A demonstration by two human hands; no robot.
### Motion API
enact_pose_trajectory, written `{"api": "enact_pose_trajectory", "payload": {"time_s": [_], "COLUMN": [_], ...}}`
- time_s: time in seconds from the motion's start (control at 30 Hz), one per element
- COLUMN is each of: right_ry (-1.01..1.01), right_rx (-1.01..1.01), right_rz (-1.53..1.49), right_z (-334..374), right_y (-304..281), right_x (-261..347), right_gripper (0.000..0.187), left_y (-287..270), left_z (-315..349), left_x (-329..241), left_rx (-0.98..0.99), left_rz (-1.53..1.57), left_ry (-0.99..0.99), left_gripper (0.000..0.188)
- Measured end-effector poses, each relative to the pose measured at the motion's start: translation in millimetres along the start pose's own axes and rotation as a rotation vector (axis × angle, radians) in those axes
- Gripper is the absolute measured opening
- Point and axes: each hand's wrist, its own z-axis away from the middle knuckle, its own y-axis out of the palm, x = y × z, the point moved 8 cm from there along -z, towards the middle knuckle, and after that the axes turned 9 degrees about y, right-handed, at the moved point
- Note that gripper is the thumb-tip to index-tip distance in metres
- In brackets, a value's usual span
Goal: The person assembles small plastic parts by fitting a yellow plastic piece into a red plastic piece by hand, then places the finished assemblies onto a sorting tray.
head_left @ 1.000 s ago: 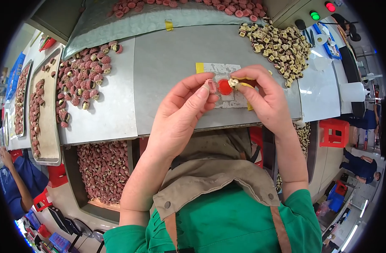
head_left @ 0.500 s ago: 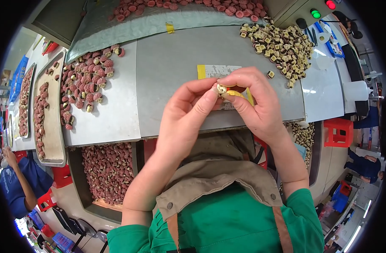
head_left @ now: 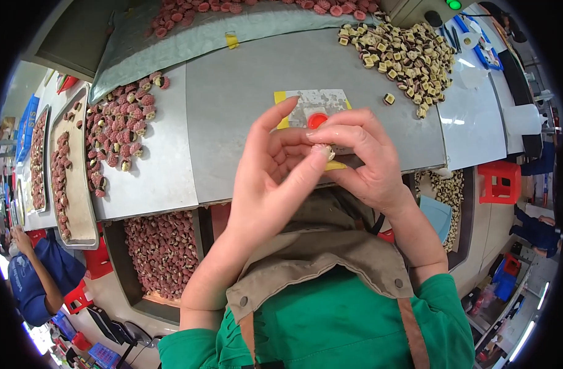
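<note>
Both forearms reach forward with elbows bent, bringing the hands together over the worktop (head_left: 232, 135), on the person's side of the red disc (head_left: 318, 121). The left hand (head_left: 275, 169) turns its palm inward, thumb pressing a small piece (head_left: 331, 154) against curled fingers, while its index finger stands apart, pointing up toward the disc. The right hand (head_left: 364, 157) arches its fingers leftward, just beside the disc; whether it also pinches the piece cannot be told. The piece, just nearer the person than the disc, shows a cream part facing right; fingers hide its long axis.
</note>
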Motion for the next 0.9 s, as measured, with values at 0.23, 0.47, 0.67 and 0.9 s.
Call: {"api": "enact_pose_trajectory", "payload": {"time_s": [0.23,0.47,0.67,0.9], "right_ry": [-0.025,-0.034,-0.055,0.035], "right_rx": [-0.052,-0.134,-0.137,0.044], "right_rz": [0.048,0.045,0.063,0.16], "right_z": [2.8,7.6,8.2,2.0], "right_y": [-3.4,-5.3,-1.9,15.2], "right_x": [-7.4,-3.6,5.8,19.6], "right_gripper": [0.027,0.032,0.032,0.028], "left_y": [9.8,12.2,12.8,-12.1], "left_z": [3.4,3.3,4.6,17.0], "left_x": [6.4,7.0,2.8,-17.0], "left_rx": [0.056,0.039,0.042,0.063], "left_rz": [-0.376,-0.322,-0.255,-0.251], "left_ry": [0.24,0.242,0.208,0.118], "left_gripper": [0.056,0.052,0.051,0.042]}}
